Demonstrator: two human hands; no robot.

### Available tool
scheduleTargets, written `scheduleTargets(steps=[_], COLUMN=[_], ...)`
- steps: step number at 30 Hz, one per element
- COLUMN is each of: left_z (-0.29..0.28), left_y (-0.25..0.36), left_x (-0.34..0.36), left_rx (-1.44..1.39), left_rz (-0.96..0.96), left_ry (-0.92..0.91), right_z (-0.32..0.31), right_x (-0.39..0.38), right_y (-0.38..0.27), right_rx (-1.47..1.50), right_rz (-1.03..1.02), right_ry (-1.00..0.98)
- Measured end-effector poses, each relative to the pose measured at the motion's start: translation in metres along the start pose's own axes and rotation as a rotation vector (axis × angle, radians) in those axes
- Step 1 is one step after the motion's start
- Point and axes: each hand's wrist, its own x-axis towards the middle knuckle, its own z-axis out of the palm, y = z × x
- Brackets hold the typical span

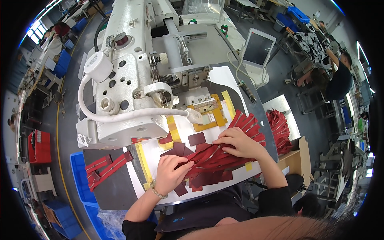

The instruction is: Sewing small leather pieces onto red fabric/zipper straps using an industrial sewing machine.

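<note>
My left hand (172,172), with a bead bracelet at the wrist, has curled fingers on the left end of a pile of red zipper strips (218,160). My right hand (236,142) grips the same pile further right, fingers bent over it. Dark red square patches (196,139) lie around the pile on white board with yellow tape. Above them stands a white industrial sewing machine (120,92) with a yellow clamp frame (220,120). Two short red zipper pieces with dark ends (105,172) lie at the left.
More red strips (280,130) hang at the table's right, above a cardboard box (302,160). A blue bin (78,176) stands at the left. A small screen (256,50) sits behind. A co-worker (339,78) is at another bench on the right.
</note>
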Motion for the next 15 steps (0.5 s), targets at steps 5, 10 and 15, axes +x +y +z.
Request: scheduleTargets(steps=[5,10,15], left_z=[-0.005,-0.009,-0.021], left_y=[0.003,0.001,-0.014], left_x=[-0.005,-0.001,0.004], left_rx=[-0.037,-0.108,-0.175], left_rz=[0.055,0.055,-0.112], left_ry=[-0.007,0.114,0.113], right_z=[-0.007,-0.012,-0.026], right_x=[0.010,0.027,0.046], right_y=[-0.002,-0.007,-0.008], right_rx=[0.037,0.277,0.341], right_rz=[-0.059,-0.029,0.204], right_ry=[-0.035,-0.094,-0.231])
